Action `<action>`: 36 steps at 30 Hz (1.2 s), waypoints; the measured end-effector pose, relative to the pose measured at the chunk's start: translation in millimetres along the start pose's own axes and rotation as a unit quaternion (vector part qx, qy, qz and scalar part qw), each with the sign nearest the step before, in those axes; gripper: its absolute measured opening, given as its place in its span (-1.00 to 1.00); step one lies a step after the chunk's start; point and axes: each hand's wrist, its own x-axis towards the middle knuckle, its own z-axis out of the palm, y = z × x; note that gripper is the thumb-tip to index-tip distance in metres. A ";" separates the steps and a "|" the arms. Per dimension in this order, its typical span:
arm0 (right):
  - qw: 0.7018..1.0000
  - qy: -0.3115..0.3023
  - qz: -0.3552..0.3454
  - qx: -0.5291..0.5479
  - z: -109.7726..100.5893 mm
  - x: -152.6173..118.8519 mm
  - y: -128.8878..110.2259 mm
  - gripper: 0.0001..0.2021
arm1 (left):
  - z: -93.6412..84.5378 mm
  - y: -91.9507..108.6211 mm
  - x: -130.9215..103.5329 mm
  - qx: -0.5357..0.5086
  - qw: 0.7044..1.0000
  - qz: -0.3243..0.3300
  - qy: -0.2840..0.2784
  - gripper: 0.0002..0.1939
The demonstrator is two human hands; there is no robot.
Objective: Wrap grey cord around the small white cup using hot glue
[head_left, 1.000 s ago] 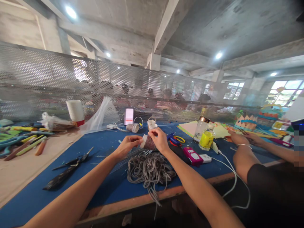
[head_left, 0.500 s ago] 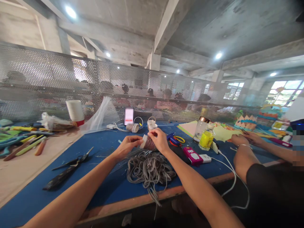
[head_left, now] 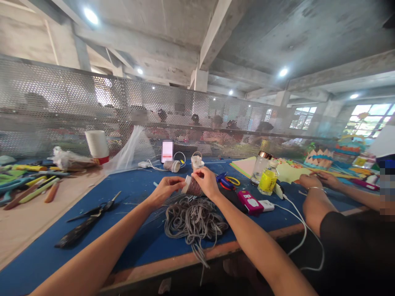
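A white cup wrapped in brownish cord point(head_left: 193, 186) lies tilted on its side between my hands, its white end toward the left. My left hand point(head_left: 166, 190) pinches at that white end with thumb and fingertips. From the right, my right hand point(head_left: 206, 182) grips the cord-wrapped side, its fingers closed over the top. Just below the cup a loose heap of grey cord point(head_left: 194, 220) spreads on the blue table mat point(head_left: 135, 242), with strands hanging over the front edge. Behind my hands stands a small white cup with a handle point(head_left: 197, 163); a wrapped cup point(head_left: 172, 166) lies beside it.
Black scissors point(head_left: 92, 218) lie at left, near paper cups point(head_left: 97, 146) and clay tools point(head_left: 40, 191). A phone point(head_left: 167, 151) stands at the back. Blue scissors point(head_left: 222, 179), a pink power bank point(head_left: 250, 202), a yellow bottle point(head_left: 268, 181) and another person's hands point(head_left: 317, 181) are to the right.
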 end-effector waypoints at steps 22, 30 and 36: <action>1.000 -0.009 -0.001 0.001 2.5 -0.6 4.9 -0.87 | -1.5 -6.1 1.7 0.005 1.000 -0.001 0.000 -0.66; 1.000 -0.007 -0.001 0.002 1.6 -0.3 3.4 -0.86 | -1.2 -3.8 1.0 -0.007 1.000 -0.001 -0.007 -0.71; 1.000 -0.010 -0.005 0.007 2.4 -0.5 5.2 -0.87 | -1.6 -6.1 1.1 -0.005 1.000 -0.001 -0.007 -0.71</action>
